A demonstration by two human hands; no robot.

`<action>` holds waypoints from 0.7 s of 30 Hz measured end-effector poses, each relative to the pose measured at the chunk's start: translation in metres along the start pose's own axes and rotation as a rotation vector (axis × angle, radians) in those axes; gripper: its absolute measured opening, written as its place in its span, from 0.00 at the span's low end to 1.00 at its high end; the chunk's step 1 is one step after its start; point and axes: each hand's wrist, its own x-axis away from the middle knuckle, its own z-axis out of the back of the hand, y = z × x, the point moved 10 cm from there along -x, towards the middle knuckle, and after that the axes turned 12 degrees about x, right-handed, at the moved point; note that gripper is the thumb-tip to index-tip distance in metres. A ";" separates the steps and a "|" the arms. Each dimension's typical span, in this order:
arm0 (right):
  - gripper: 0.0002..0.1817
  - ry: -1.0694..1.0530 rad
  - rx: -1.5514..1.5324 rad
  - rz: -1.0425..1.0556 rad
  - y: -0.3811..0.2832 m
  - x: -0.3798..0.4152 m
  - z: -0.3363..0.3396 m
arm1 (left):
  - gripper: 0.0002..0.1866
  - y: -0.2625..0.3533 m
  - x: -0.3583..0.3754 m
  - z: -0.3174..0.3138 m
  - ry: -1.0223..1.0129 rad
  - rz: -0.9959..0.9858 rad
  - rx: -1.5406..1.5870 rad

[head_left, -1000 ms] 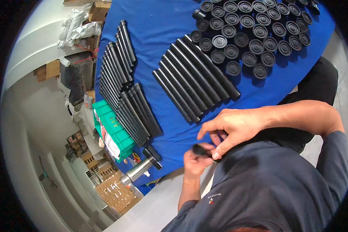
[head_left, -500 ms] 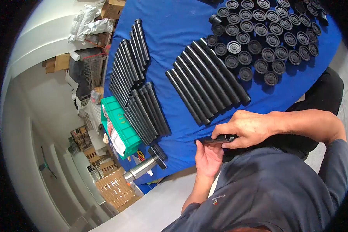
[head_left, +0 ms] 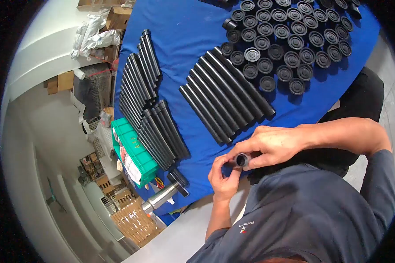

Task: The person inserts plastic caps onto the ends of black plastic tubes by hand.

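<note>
Both hands curl partly closed, right of centre: the right hand (head_left: 274, 147) and left hand (head_left: 224, 180) grip a tube (head_left: 242, 160) between their fingers, open end facing the camera. It sits near the lower edge of the cloth (head_left: 169, 85), just below the middle rods (head_left: 227, 96). Cloth shows between these and the left rods (head_left: 140, 83); caps (head_left: 295, 41) crowd upper right.

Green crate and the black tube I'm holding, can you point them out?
Green crate (head_left: 140, 152), head view: long side wall.
Black tube (head_left: 241, 160), head view: the end facing the camera.
</note>
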 end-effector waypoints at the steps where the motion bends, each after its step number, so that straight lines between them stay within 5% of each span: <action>1: 0.22 0.012 0.000 0.008 0.001 0.000 0.000 | 0.23 -0.013 0.007 0.006 -0.002 0.077 0.109; 5: 0.21 0.016 -0.001 0.014 0.001 -0.001 0.001 | 0.21 -0.021 0.013 0.003 -0.085 0.250 0.354; 21: 0.23 -0.032 0.089 -0.018 0.004 -0.001 -0.002 | 0.23 -0.024 0.024 -0.008 -0.233 0.347 0.507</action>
